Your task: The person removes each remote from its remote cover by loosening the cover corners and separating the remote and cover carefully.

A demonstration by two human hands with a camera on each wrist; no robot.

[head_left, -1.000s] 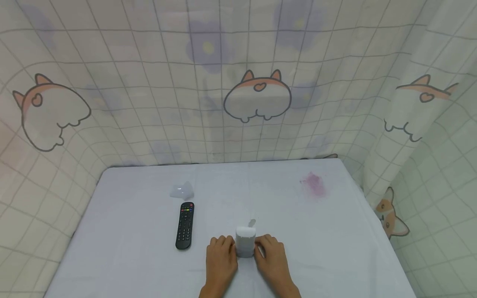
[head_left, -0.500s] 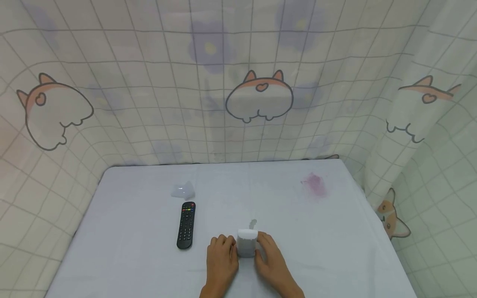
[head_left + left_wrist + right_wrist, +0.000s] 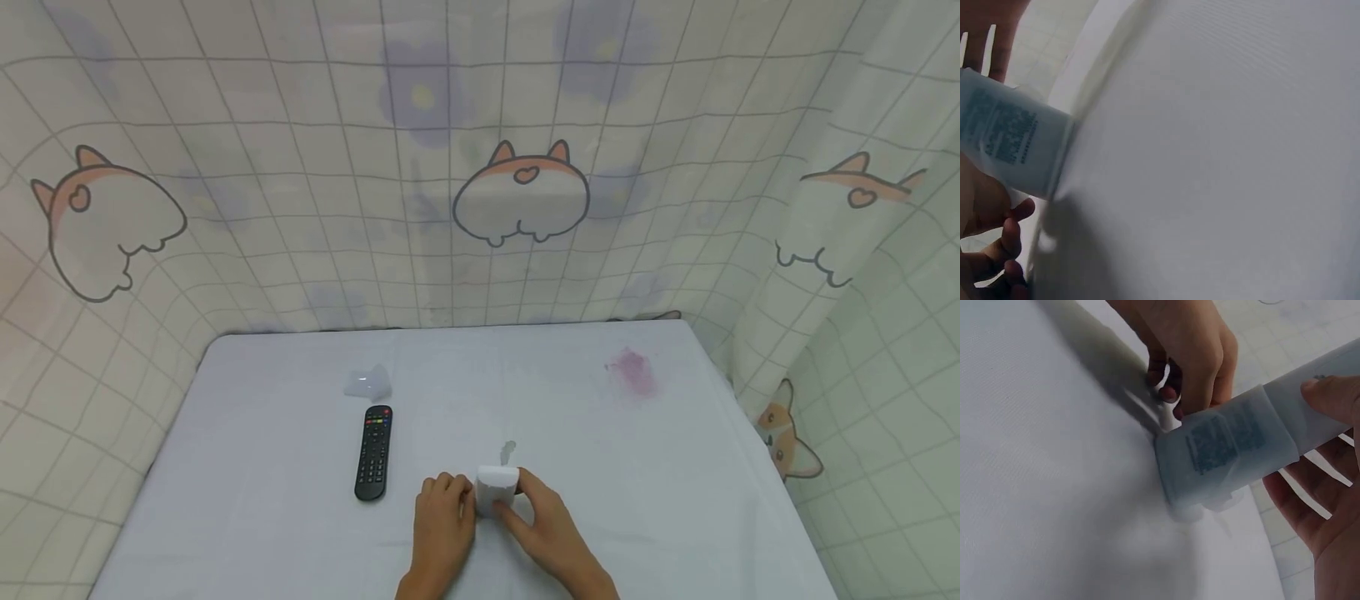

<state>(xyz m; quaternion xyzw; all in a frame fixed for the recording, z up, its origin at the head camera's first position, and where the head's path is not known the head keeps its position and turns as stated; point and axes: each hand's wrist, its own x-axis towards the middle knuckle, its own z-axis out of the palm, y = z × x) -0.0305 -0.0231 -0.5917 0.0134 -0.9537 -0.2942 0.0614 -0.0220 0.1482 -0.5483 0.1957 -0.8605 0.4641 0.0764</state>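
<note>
Both hands grasp a small white plastic tube with printed text (image 3: 497,486): left hand (image 3: 444,521) and right hand (image 3: 542,525), its lower end seemingly resting on the pale tablecloth (image 3: 675,467).

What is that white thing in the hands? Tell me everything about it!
The small white rectangular packet looks soft and plasticky, with a block of tiny grey print on one side and a paler end. It stands low on the white table, near the front edge. The left hand touches its left side, and the right hand grips its right side, thumb on top.
</note>
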